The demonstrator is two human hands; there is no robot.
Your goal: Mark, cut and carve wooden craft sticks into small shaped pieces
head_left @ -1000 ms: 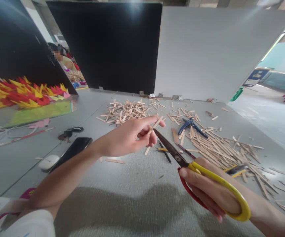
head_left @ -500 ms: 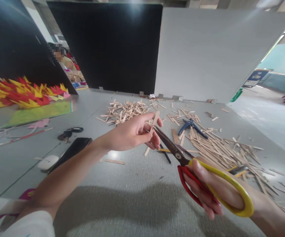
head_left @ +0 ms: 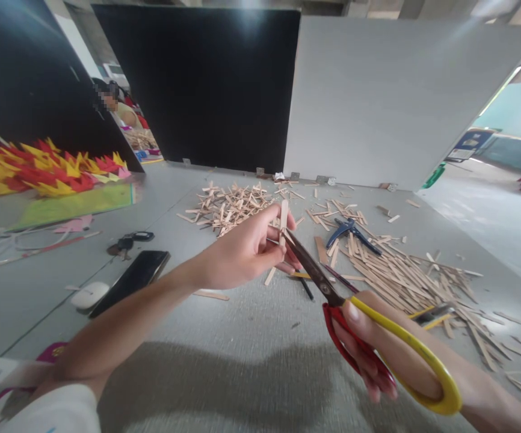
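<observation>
In the head view, we find no brand, label or writing that can be read on anything in reach.

Our left hand [head_left: 242, 252] is curled shut, pinching a wooden stick [head_left: 283, 221] between thumb and fingertips. The stick stands nearly upright, its long axis running from the fingers up and slightly to the far side, its free end pointing away from us. It sits above the middle of the table [head_left: 242, 361], well clear of the surface.

Our right hand [head_left: 391, 355] is closed through the loops of the scissors [head_left: 332, 294], fingers in the red loop and thumb over the yellow one. The scissors' long axis runs from the handles at near right to the tip at far left, and the dark blades point straight at the stick, meeting it just below our left fingertips. Whether the blades are slightly parted or fully shut on the wood we cannot tell, since they overlap in this view.

On the table to the right lies a long spread of wooden strips [head_left: 405, 276], with blue pliers [head_left: 351, 231] at its far end. Farther off, left of centre, sits a heap of short offcuts [head_left: 228, 204]. A black pen [head_left: 306, 288] lies just below the blades. To the near left we see a black phone [head_left: 132, 282], a white mouse [head_left: 89, 294] and a bunch of keys [head_left: 127, 242]. Red and yellow paper points [head_left: 39, 171] line the far left. A black board [head_left: 197, 84] and a grey board [head_left: 396, 96] stand upright at the table's far edge.
</observation>
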